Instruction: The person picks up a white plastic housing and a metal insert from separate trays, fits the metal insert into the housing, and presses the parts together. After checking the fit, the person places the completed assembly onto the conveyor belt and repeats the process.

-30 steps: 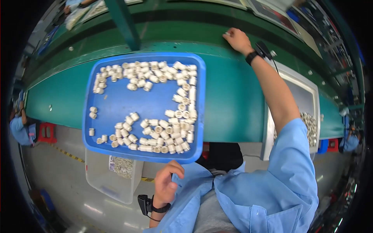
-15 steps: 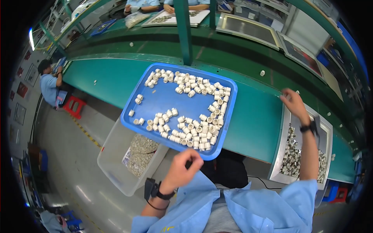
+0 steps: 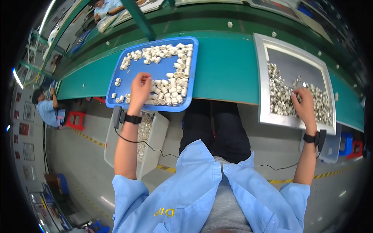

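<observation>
My left hand (image 3: 140, 90) is over the blue tray (image 3: 190, 101), its fingers curled together above the white cylindrical parts (image 3: 168, 92). What those fingers hold, if anything, is too small to make out. The white parts lie mostly along the tray's far, right and near sides, and its middle left shows bare blue bottom. On the right, my right hand (image 3: 305, 104) reaches into the silver-framed tray (image 3: 265, 99), at a heap of small shiny metallic parts (image 3: 280, 93). Its thumb and forefinger are apart, with nothing visible between them.
Both trays rest on a green bench (image 3: 225, 73). A translucent bin (image 3: 157, 149) holding small parts stands below its front edge. Loose white parts (image 3: 230, 24) dot a raised ledge behind. Green posts (image 3: 138, 19) rise there. A co-worker (image 3: 47, 106) sits at far left beside a red stool (image 3: 75, 120).
The view has turned and shifted, so both trays appear higher. My left hand has moved from the blue tray's near edge to over its parts; my right hand has lowered into the metallic heap.
</observation>
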{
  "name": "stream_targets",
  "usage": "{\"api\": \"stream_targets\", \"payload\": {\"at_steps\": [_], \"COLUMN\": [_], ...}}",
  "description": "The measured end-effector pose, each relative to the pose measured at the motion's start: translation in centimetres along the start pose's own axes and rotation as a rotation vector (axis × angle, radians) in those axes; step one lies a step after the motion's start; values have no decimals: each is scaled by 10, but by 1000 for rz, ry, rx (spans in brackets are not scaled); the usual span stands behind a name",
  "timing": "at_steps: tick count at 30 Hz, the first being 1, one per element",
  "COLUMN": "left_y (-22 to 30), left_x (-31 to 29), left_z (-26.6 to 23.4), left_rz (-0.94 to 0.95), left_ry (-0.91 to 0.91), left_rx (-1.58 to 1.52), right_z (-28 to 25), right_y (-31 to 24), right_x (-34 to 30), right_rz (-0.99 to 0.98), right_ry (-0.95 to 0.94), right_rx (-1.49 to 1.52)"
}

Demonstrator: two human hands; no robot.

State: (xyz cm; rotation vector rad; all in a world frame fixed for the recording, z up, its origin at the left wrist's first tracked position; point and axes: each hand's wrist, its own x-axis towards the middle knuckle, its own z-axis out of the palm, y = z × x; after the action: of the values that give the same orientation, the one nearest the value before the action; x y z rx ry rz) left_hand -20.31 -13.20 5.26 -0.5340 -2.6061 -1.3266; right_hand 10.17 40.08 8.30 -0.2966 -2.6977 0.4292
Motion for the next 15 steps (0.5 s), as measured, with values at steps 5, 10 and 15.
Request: {"api": "stream_targets", "payload": {"at_steps": [5, 10, 15], "left_y": [-2, 1, 3], "left_x": [41, 68, 82], "left_z": [22, 33, 51], "left_rz": [73, 261, 364], "left_ry": [-30, 53, 66], "left_rx": [248, 672, 804], "right_z": [1, 1, -1], "right_y": [3, 2, 6], "right_x": [-11, -11, -2], "right_rz": [-19, -55, -23], "right_ry": [85, 102, 171], "right_rx": [-15, 7, 7]}}
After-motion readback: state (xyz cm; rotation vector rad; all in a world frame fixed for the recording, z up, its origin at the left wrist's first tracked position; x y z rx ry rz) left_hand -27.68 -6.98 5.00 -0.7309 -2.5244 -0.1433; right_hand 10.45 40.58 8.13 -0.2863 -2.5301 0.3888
